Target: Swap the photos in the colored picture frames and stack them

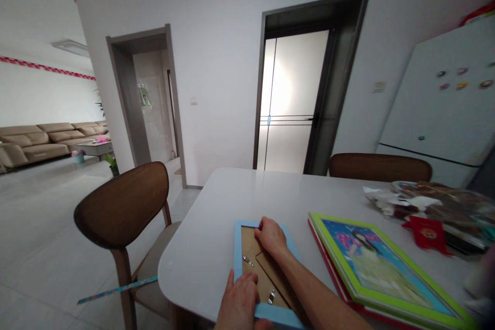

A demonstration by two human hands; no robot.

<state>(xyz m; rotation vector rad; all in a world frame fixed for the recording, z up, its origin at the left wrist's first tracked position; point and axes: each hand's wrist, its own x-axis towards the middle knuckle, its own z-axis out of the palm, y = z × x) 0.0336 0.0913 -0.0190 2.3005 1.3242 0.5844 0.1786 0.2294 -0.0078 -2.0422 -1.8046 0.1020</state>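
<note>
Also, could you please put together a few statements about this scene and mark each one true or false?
1. The left hand is nearer the camera than the right hand. True.
2. The green-edged frame lies underneath the red item. False: the green-edged frame is on top.
3. Metal fasteners show on the brown backing of the light blue frame. True.
4. The light blue frame lies to the right of the green-edged one. False: it lies to its left.
5. The chair at the left has a white back. False: its back is brown.
6. The picture in the green-edged frame shows a figure in a pale dress. True.
</note>
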